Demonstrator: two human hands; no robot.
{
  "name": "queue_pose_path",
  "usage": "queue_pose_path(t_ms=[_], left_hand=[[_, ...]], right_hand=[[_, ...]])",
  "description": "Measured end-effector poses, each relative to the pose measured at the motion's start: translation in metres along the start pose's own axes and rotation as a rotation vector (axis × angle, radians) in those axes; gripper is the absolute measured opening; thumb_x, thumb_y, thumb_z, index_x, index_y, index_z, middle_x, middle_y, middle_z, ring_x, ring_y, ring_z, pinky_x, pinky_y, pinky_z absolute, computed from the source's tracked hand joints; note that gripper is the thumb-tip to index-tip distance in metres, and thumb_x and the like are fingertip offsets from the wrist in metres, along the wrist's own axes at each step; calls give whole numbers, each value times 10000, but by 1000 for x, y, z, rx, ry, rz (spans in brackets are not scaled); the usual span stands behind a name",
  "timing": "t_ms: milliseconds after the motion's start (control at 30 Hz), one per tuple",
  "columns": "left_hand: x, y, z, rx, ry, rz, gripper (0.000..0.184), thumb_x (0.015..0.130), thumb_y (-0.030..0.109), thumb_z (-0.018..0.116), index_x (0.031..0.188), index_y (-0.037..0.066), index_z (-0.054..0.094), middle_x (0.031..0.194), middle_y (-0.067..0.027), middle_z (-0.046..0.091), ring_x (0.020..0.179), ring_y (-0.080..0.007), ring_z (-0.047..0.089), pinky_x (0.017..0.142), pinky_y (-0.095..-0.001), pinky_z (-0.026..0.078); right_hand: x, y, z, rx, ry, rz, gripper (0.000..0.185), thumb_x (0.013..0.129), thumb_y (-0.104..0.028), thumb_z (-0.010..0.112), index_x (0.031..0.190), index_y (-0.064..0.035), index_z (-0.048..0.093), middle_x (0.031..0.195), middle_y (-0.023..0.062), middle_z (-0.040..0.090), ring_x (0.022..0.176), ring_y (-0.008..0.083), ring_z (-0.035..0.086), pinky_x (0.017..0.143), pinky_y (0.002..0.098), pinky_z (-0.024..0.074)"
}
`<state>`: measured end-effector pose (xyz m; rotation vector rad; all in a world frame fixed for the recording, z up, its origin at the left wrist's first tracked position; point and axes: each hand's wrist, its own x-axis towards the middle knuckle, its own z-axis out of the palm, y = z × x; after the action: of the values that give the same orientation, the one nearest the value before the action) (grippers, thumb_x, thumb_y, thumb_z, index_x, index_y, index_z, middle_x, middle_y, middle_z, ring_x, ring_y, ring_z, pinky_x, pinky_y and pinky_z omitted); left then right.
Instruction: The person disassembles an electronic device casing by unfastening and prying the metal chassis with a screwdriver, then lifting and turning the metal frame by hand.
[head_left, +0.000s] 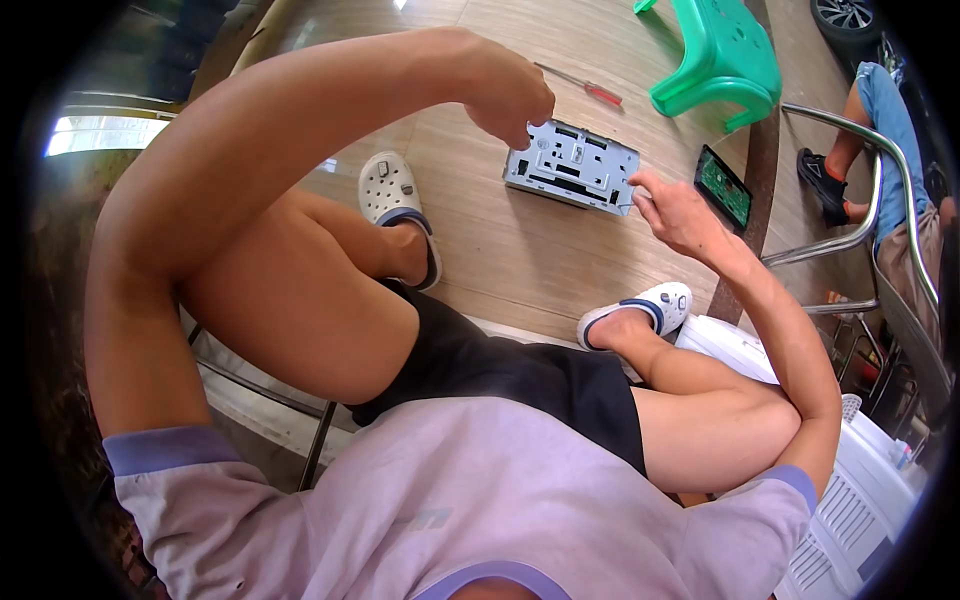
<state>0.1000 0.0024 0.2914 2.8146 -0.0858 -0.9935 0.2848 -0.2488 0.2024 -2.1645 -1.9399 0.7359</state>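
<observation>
One silver metal box (574,166), flat, oblong, punched with slots, lies on the glossy floor (480,250), inward of its dark edge strip (757,175); the left hand (508,97) bends over one end, the right hand (677,213) curls at the other; I cannot tell whether either grips it; one red-handled screwdriver (592,88), one green circuit board (724,186) lie nearby.

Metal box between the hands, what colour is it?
The metal box is silvery grey; head view.
</observation>
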Motion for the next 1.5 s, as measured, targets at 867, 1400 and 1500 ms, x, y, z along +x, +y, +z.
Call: queue_pose_path(t_ms=[867, 1400, 1500], left_hand=[[-5, 0, -1, 9, -27, -38, 454, 936, 332, 620, 1306, 69, 630, 1029, -166, 720, 1043, -338, 656, 927, -447, 510], [1, 3, -3, 13, -19, 3, 445, 899, 312, 627, 1257, 50, 654, 964, -170, 725, 994, -341, 671, 895, -438, 525], [3, 1, -2, 23, 0, 3, 454, 898, 312, 628, 1264, 44, 650, 977, -168, 727, 1000, -340, 671, 906, -436, 523]], right_hand=[[0, 5, -7, -184, -176, -179, 176, 903, -78, 618, 1053, -28, 541, 895, 215, 666, 890, 397, 659, 743, 480, 519], [-5, -1, -1, -128, 12, -91, 285, 958, -146, 590, 1218, -60, 509, 746, 253, 631, 712, 455, 628, 630, 528, 485], [-2, -6, -1, -84, 40, -135, 307, 932, -119, 617, 1213, -64, 505, 811, 258, 638, 772, 457, 627, 671, 524, 489]])
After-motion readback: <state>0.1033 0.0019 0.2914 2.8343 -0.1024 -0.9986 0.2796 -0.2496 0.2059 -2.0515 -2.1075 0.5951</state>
